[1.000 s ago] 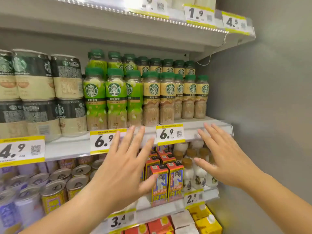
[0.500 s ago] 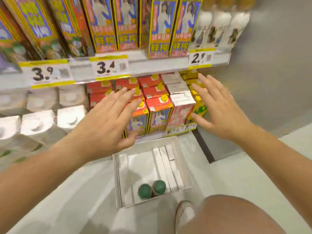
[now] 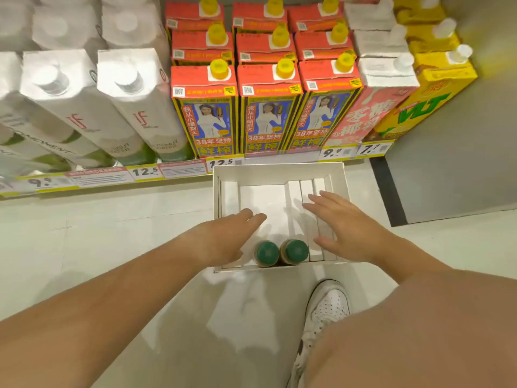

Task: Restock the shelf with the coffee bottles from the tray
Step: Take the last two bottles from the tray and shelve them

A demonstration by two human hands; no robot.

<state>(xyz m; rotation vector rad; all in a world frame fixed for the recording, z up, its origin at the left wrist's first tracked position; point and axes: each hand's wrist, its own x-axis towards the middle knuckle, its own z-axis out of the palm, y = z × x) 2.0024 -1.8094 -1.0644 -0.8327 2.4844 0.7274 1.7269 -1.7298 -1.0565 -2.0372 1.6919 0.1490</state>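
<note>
On the pale floor point(image 3: 112, 233) before the bottom shelf point(image 3: 145, 175) sits a white tray point(image 3: 279, 168). The left hand point(image 3: 223, 239) hovers flat and empty over its left side. Two coffee bottles point(image 3: 267, 252) (green caps, side by side) stand at its near edge. The right hand point(image 3: 344, 228) is spread, empty, over its right side.

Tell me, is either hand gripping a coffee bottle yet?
No: the left hand and right hand are open, fingers straight, flanking the two bottles.

pale floor point(image 3: 112, 233), white tray point(image 3: 279, 175) on it (beside a shoe point(image 3: 327, 309))
</note>
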